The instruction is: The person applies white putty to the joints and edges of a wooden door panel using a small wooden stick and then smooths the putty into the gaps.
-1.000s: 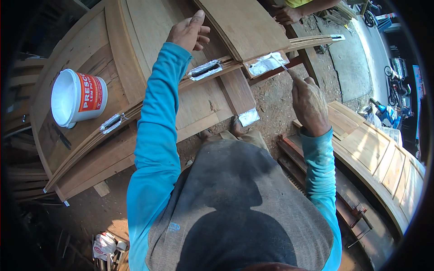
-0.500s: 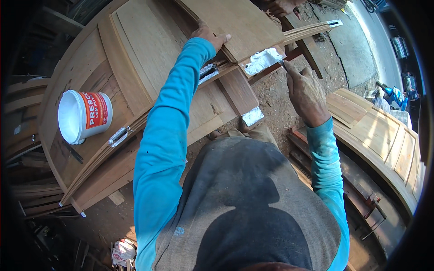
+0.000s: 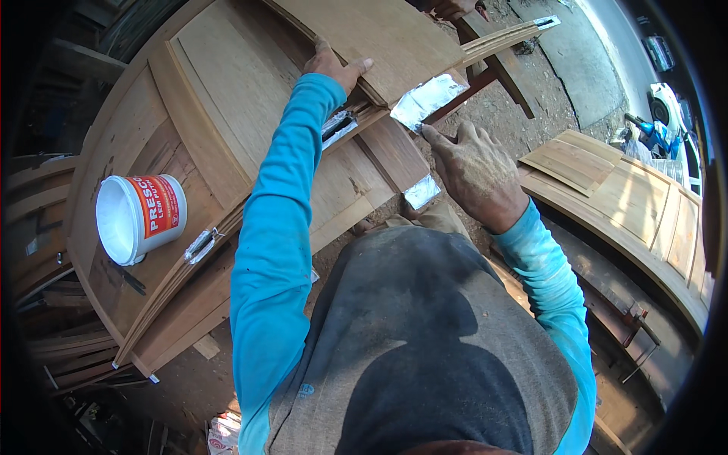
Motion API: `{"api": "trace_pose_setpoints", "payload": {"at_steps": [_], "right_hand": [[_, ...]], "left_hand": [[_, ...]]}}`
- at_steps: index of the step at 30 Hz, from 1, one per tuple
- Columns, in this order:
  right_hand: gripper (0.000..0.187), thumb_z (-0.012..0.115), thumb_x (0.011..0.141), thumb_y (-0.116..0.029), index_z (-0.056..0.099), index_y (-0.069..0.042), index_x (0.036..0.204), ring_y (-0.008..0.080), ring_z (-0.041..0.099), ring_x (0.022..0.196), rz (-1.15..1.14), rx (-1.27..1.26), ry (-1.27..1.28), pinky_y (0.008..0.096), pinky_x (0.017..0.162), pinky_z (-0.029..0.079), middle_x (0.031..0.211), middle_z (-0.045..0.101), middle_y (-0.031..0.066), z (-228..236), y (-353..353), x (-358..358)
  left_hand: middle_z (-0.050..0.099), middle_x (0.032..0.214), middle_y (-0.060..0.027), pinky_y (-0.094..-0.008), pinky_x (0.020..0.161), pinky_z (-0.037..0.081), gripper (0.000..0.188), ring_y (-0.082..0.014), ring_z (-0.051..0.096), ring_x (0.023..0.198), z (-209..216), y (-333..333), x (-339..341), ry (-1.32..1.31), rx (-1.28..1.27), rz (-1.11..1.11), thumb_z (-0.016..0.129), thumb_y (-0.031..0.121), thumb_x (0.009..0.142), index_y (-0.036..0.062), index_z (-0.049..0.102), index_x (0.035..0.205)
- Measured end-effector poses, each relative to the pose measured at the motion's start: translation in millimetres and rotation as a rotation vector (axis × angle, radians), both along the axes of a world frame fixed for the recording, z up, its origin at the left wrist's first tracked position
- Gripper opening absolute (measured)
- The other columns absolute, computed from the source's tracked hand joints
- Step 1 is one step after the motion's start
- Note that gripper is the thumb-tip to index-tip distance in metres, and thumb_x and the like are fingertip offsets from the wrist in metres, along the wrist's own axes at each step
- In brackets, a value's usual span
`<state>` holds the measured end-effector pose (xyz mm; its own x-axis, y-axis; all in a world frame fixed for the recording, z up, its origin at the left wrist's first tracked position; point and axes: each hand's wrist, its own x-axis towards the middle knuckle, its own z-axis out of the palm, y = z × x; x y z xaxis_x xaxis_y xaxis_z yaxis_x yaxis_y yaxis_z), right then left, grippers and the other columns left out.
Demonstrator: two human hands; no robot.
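Observation:
My left hand (image 3: 334, 66) grips the edge of a wooden panel (image 3: 402, 38), its thumb over the upper face. White paste (image 3: 429, 100) coats the near right corner of that panel. Right beside this patch, my right hand (image 3: 479, 171) is closed around a small spreading tool (image 3: 416, 130). Only a bit of the tool shows, at the patch's lower edge; the fingers hide its kind. Below lies another board with white paste (image 3: 422, 192) on its end. A slot lined with white paste (image 3: 338, 129) shows near my left wrist.
At left, a white tub with a red label (image 3: 144, 216) lies tipped on stacked panels, near a thin dark tool (image 3: 133, 283). Curved panels (image 3: 644, 205) and a clamp (image 3: 638, 334) are at right. Another person's hand (image 3: 453, 9) is at the top; vehicles stand on the road beyond.
My right hand has drawn left and slightly down with the tool along the pasted corner. The white patch looks smoother and flatter. My left hand stays on the panel's edge.

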<state>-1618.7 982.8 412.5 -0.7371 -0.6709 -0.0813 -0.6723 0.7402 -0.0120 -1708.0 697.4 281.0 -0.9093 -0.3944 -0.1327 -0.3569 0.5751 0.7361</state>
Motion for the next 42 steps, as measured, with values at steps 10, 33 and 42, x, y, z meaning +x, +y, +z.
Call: {"api": "trace_pose_setpoints", "payload": {"at_steps": [10,33,42], "right_hand": [[0.042,0.061,0.103,-0.018,0.065,-0.018,0.144,0.0354,0.066,0.102,-0.155,-0.030,0.140,0.0487,0.087,0.053,0.104,0.063,0.0183,-9.7,51.2,-43.8],[0.042,0.062,0.101,-0.019,0.065,-0.012,0.142,0.0365,0.065,0.102,-0.047,-0.048,0.043,0.0484,0.088,0.054,0.107,0.062,0.0206,-17.4,75.4,-88.7],[0.040,0.064,0.101,-0.017,0.065,-0.012,0.141,0.0350,0.066,0.100,0.064,-0.138,0.007,0.0475,0.085,0.055,0.106,0.062,0.0207,-20.8,60.3,-88.5]], "left_hand": [[0.043,0.162,-0.0363,-0.0421,0.127,0.037,0.125,-0.0453,0.045,0.150,1.4,-2.0,4.9,0.026,-0.001,-0.008,0.087,0.054,0.085,-0.0131,0.019,0.165],[0.043,0.159,-0.0389,-0.0482,0.099,0.062,0.123,-0.0441,0.057,0.139,-16.1,-14.9,15.4,0.130,0.230,0.012,0.092,0.039,0.086,-0.0059,0.012,0.169],[0.049,0.155,-0.0380,-0.0420,0.122,0.042,0.122,-0.0438,0.050,0.147,9.4,-0.5,20.1,0.098,0.259,0.049,0.091,0.048,0.084,-0.0154,0.024,0.163]]}}
